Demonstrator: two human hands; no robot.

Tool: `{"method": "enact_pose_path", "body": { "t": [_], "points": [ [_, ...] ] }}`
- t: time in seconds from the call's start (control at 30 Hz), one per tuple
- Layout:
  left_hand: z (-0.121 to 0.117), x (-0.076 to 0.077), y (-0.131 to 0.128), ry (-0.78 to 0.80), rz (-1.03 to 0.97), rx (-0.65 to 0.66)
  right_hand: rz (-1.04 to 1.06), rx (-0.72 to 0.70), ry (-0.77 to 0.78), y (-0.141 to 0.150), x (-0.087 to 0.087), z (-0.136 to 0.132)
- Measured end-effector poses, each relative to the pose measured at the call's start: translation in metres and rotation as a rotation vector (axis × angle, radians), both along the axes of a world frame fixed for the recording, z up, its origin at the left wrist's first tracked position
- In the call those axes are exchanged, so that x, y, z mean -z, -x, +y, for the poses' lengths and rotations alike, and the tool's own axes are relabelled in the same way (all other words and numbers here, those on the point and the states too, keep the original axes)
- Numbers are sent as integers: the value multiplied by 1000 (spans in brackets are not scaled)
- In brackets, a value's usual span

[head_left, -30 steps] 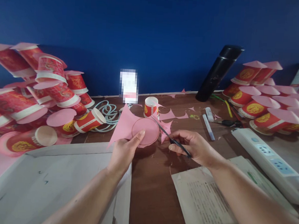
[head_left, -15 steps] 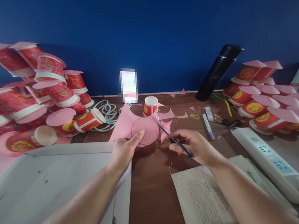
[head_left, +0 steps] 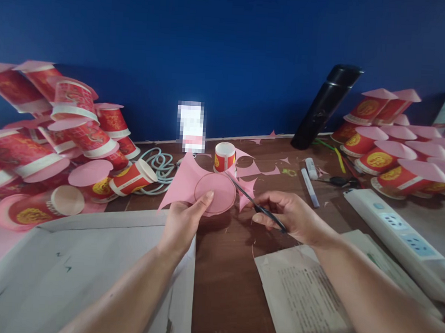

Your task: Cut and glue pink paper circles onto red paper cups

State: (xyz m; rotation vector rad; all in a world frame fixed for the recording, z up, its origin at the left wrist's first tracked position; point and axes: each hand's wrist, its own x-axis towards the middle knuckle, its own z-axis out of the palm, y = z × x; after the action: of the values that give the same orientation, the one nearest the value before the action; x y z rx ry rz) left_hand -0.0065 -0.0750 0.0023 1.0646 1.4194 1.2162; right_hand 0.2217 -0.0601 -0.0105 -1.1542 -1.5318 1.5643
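Note:
Pink paper [head_left: 186, 182] with a circle drawn on it is pinched between the thumb and fingers of my left hand [head_left: 187, 214]. My right hand [head_left: 289, 213] is closed around a pair of dark scissors [head_left: 270, 217], whose blades reach up and left to the right edge of the drawn circle. Part of the circle's rim on that side is trimmed along its line. Just behind the paper stands a red paper cup [head_left: 225, 156] with a yellow emblem. Jagged pink paper scraps [head_left: 248, 190] lie beside and beyond the blades.
Red cups with pink paper are piled at left [head_left: 84, 138] and stacked at right [head_left: 381, 158]. A black flask [head_left: 326, 107] leans on the blue wall. Around me are a glue stick [head_left: 311, 169], a power strip [head_left: 395, 232], printed paper [head_left: 301, 287], a white box lid [head_left: 99, 264] and a coiled cable [head_left: 158, 167].
The pink paper and my left hand have shifted very slightly left. The scissors stay at the circle's right edge, and little else differs.

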Motion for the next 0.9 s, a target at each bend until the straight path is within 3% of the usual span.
{"method": "enact_pose_path", "body": {
  "t": [0.9],
  "points": [
    [1,0,1,47,46,43,-39,-56,1,-4,-6,1]
  ]
}}
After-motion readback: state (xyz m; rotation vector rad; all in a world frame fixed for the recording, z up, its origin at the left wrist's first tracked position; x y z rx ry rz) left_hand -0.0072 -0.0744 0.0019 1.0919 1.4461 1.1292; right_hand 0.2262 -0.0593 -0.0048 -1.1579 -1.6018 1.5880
